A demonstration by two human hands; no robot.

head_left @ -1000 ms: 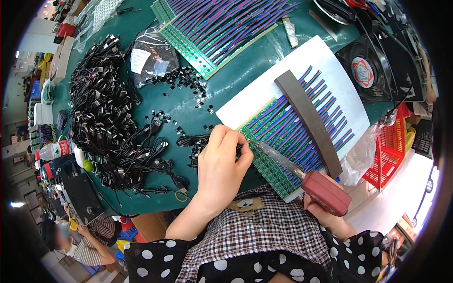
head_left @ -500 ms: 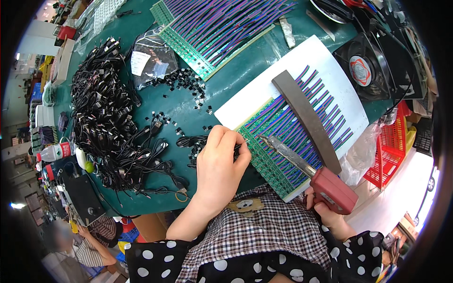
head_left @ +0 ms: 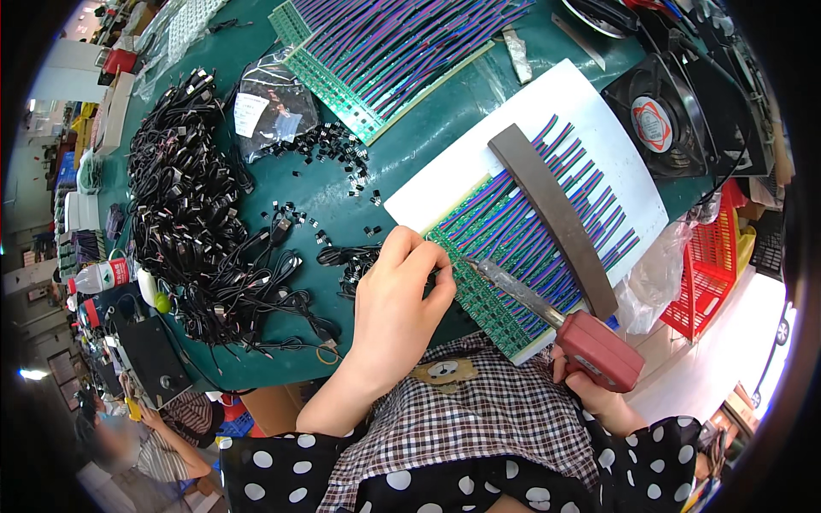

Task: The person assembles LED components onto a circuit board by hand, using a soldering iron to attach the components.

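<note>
A green circuit board panel (head_left: 489, 306) lies on a white sheet (head_left: 436, 190), with rows of purple, red and blue wires (head_left: 513, 231) running off it. A dark flat bar (head_left: 556, 218) rests across those wires. At the panel's left edge, my left hand (head_left: 395, 301) has thumb and index finger bent together in a pinch; whatever sits between them is too small or hidden to name. My right hand (head_left: 594, 395) is closed round a red soldering gun (head_left: 599, 350). Its metal tip reaches the panel just right of my left fingertips.
To the left is a large heap of black cables (head_left: 188, 205). Small black components (head_left: 329, 145) lie scattered beside a clear bag (head_left: 274, 107). Another wired panel (head_left: 342, 94) sits at the back. A fan (head_left: 654, 124) stands far right, above a red basket (head_left: 701, 278). Another person is at lower left.
The soldering gun's tip has shifted slightly nearer me and left along the panel. My left hand keeps its pinch at almost the same place.
</note>
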